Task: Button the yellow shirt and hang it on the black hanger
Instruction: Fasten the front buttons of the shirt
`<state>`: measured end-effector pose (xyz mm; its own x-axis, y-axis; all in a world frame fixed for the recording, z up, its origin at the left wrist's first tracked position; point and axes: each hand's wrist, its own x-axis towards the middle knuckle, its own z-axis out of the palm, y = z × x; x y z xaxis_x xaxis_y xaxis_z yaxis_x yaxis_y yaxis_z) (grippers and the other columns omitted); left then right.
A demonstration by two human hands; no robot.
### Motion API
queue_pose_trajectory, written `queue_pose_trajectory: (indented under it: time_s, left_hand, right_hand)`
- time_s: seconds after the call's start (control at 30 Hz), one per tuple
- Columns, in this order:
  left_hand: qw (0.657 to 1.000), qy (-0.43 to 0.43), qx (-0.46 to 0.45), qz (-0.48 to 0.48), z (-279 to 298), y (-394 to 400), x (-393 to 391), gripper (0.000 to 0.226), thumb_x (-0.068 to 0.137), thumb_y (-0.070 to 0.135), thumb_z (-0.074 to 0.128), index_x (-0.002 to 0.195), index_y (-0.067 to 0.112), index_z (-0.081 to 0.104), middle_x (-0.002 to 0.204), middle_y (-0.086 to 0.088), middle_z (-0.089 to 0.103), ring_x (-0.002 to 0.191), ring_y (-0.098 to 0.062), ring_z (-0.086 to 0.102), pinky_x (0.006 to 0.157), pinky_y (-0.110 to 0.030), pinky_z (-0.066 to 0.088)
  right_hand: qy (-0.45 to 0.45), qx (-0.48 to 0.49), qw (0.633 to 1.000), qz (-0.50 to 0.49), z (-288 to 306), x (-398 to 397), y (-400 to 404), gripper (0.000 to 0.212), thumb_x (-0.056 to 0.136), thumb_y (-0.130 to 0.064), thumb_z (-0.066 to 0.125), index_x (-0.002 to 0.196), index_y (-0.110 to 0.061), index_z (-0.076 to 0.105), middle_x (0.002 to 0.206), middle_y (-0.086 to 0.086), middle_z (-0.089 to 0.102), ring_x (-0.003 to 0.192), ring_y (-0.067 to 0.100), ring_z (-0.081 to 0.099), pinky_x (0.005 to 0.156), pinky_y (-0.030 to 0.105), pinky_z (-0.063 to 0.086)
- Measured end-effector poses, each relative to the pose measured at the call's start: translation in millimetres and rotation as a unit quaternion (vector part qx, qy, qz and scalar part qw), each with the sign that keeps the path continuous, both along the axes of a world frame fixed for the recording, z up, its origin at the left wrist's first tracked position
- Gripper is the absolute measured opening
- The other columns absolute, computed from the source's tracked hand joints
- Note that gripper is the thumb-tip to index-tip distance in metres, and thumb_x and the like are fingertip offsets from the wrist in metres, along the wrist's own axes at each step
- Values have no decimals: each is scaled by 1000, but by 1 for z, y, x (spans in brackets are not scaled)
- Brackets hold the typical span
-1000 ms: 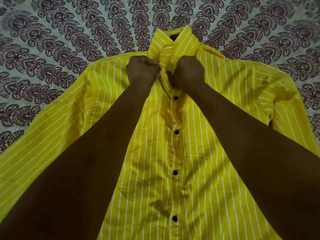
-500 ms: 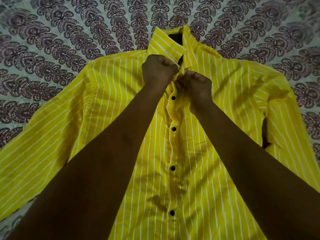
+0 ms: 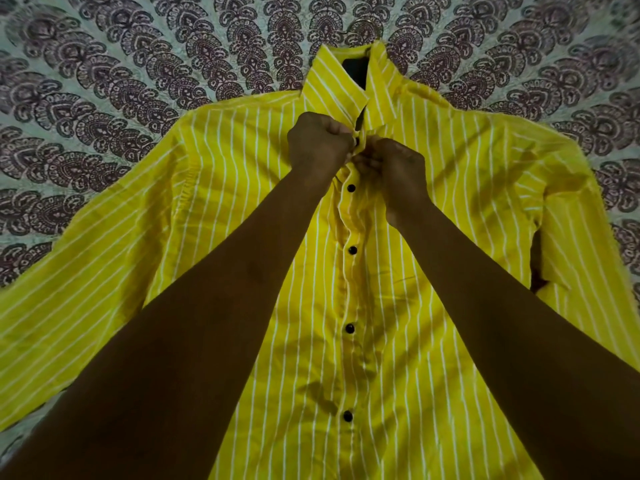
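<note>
Lying flat mid-bedspread (image 3: 104, 98): yellow white-striped cotton shirt (image 3: 450, 306). Left hand (image 3: 318, 147) and right hand (image 3: 398, 171) pinching placket at top button; four lower buttons seemingly fastened, hanging remaining.

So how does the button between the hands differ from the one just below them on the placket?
The top button is half hidden, pinched between the left hand and right hand, with bunched cloth around it; whether it is through its hole cannot be told. The second button shows whole, untouched, and sits fastened on the closed placket of the yellow shirt. Both are small, dark and on the same front line.
</note>
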<state>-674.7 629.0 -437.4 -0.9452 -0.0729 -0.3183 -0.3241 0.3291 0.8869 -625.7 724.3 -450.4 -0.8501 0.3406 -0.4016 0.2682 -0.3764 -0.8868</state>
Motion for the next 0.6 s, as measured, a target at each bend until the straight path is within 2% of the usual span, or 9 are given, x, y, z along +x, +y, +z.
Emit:
queue_pose_trajectory:
  time_s: [0.1, 0.23, 0.3, 0.37, 0.43, 0.5, 0.53, 0.6]
  left_hand:
    - [1000, 7, -20, 1, -2, 2, -1, 18, 70, 7, 69, 58, 19, 65, 65, -10, 69, 64, -25, 69, 75, -38, 59]
    - [999, -18, -18, 28, -6, 6, -2, 26, 72, 5, 66, 53, 23, 61, 80, -14, 73, 79, -29, 71, 77, -43, 58]
    - [999, -30, 3, 32, -5, 8, -1, 22, 76, 1, 60, 63, 17, 66, 89, -16, 72, 85, -32, 69, 81, -42, 58]
    - [997, -71, 27, 22, -4, 9, 0, 13, 80, 2, 56, 80, 5, 69, 96, -20, 70, 94, -34, 67, 86, -43, 56]
    - [990, -123, 65, 24, 0, 6, 3, 6, 76, 6, 59, 72, 6, 63, 82, -18, 65, 86, -32, 67, 87, -47, 55]
    - [985, -130, 104, 42, 2, 4, 4, 8, 60, 10, 64, 59, 7, 57, 68, -16, 56, 72, -27, 59, 82, -47, 54]
    - [985, -126, 113, 43, 2, 4, 3, 10, 56, 11, 65, 59, 7, 56, 70, -16, 55, 73, -25, 56, 81, -46, 53]
    - [986, -130, 105, 28, 3, 6, 1, 15, 67, 7, 68, 63, 9, 54, 76, -16, 57, 79, -25, 58, 85, -45, 53]
  right_hand:
    - [13, 7, 1000, 18, -5, -3, 3, 19, 87, -3, 54, 72, -7, 63, 56, -2, 66, 58, 10, 61, 62, 19, 52]
    - [25, 8, 999, 31, -8, -3, 5, 16, 85, 0, 58, 73, -8, 64, 56, -4, 67, 60, 10, 62, 67, 22, 52]
    - [44, 27, 998, 34, -10, -3, 5, 16, 83, 4, 58, 73, -7, 63, 59, -3, 67, 61, 11, 62, 65, 22, 53]
    - [54, 109, 992, 26, -15, -4, 4, 17, 78, 4, 62, 70, -11, 63, 62, 1, 65, 63, 16, 62, 65, 27, 53]
    - [54, 208, 977, 6, -19, -3, -1, 20, 72, -1, 64, 67, -19, 60, 64, 2, 63, 64, 16, 61, 65, 30, 52]
    - [57, 266, 962, -22, -22, -2, -10, 26, 71, -1, 64, 66, -24, 55, 64, -5, 60, 60, 3, 58, 61, 21, 49]
    - [59, 279, 958, -38, -23, -2, -13, 27, 72, 0, 64, 68, -25, 54, 64, -8, 59, 57, -4, 56, 60, 15, 46]
    - [56, 287, 954, -70, -24, -1, -18, 24, 72, -1, 64, 71, -23, 54, 65, -11, 59, 56, -7, 56, 59, 11, 45]
